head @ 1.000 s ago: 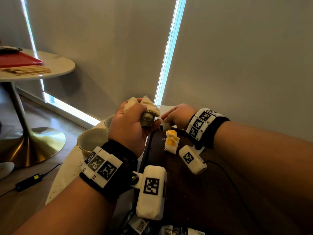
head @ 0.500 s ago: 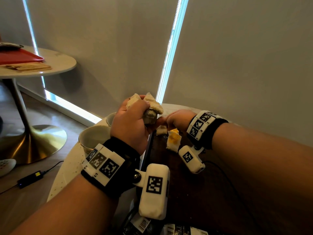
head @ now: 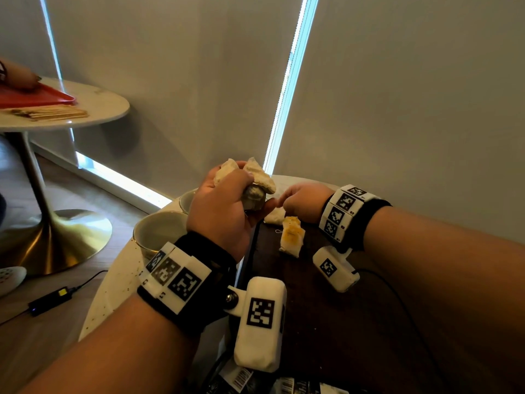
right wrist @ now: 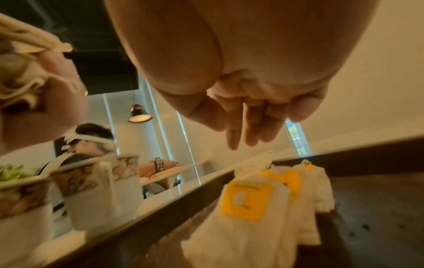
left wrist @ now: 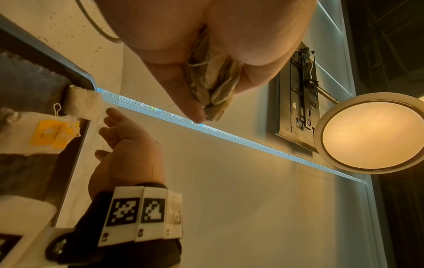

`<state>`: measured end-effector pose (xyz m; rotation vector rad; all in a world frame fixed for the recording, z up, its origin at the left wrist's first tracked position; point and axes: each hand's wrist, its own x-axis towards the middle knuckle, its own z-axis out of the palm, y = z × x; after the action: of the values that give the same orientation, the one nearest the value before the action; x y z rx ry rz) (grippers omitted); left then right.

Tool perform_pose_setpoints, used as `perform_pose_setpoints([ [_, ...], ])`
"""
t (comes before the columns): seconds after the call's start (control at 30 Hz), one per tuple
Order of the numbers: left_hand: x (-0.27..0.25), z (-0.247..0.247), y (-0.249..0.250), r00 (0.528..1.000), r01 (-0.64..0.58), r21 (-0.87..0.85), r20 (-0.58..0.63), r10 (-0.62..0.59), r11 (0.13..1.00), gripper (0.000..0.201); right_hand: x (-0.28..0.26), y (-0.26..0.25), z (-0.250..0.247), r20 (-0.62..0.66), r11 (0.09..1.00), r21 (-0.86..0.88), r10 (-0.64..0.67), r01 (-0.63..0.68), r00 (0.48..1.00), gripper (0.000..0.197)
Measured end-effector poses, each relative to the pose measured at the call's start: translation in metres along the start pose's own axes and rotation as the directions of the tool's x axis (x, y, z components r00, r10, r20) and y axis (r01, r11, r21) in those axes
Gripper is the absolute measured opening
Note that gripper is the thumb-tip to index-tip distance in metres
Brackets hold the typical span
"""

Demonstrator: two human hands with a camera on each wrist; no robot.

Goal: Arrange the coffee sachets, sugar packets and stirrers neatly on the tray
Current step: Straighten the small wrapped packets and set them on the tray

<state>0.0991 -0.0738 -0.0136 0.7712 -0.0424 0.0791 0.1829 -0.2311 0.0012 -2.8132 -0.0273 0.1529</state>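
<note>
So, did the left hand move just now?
No. The left hand still holds its sachets up beside the cup, just as before.

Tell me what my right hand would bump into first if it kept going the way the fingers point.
Probably the left hand, which grips a bundle of sachets just past the right hand fingertips. The white sachet at the tray corner lies below that line, though depth is unclear.

The tray [head: 326,308] is dark brown, the sachets [right wrist: 247,214] on it are white with yellow squares, the bunch [left wrist: 213,79] in the left hand is tan, the table [head: 113,285] is white with brown specks, and the cups [right wrist: 101,190] are white with a brown swirly band.
</note>
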Motion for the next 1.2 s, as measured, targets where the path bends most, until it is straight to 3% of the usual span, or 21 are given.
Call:
perform_pose_setpoints([
  [0.2,0.001,0.000,0.000,1.000,0.006,0.004,-0.012,-0.006,1.000,0.014,-0.010,-0.012,0.015,0.196,0.961,-0.257,-0.047,0.098,0.980,0.036],
  [0.5,0.002,-0.001,0.000,1.000,-0.004,-0.003,0.005,0.004,1.000,0.016,-0.005,-0.011,0.016,0.161,0.979,-0.166,-0.092,0.119,0.983,0.028],
  [0.6,0.002,-0.001,-0.001,1.000,0.007,0.020,0.009,-0.007,1.000,0.014,-0.006,-0.006,0.004,0.013,0.991,-0.043,-0.126,0.126,0.992,0.022],
  [0.73,0.000,-0.002,-0.003,1.000,0.020,0.053,0.018,-0.021,0.998,0.010,-0.015,-0.002,-0.019,-0.155,0.930,0.310,-0.154,0.196,0.976,0.012],
  [0.83,-0.001,0.000,-0.005,1.000,0.022,0.082,0.021,-0.024,0.996,0.008,-0.027,-0.009,-0.032,-0.072,0.744,0.621,-0.258,0.245,0.964,0.034],
  [0.9,-0.001,0.000,-0.006,0.999,0.016,0.104,0.027,-0.019,0.994,0.010,-0.034,-0.013,-0.040,-0.002,0.604,0.768,-0.328,0.211,0.945,0.034],
  [0.93,-0.001,0.000,-0.006,0.999,0.015,0.112,0.033,-0.019,0.994,0.013,-0.035,-0.014,-0.042,0.031,0.577,0.793,-0.354,0.193,0.935,0.030],
  [1.03,-0.001,0.000,-0.006,0.999,0.012,0.121,0.042,-0.017,0.993,0.018,-0.040,-0.015,-0.043,0.095,0.605,0.778,-0.382,0.171,0.919,0.012],
  [1.2,0.001,-0.001,-0.006,0.999,-0.003,0.121,0.037,-0.002,0.993,0.007,-0.043,-0.016,-0.038,0.116,0.619,0.776,-0.325,0.119,0.939,0.008],
])
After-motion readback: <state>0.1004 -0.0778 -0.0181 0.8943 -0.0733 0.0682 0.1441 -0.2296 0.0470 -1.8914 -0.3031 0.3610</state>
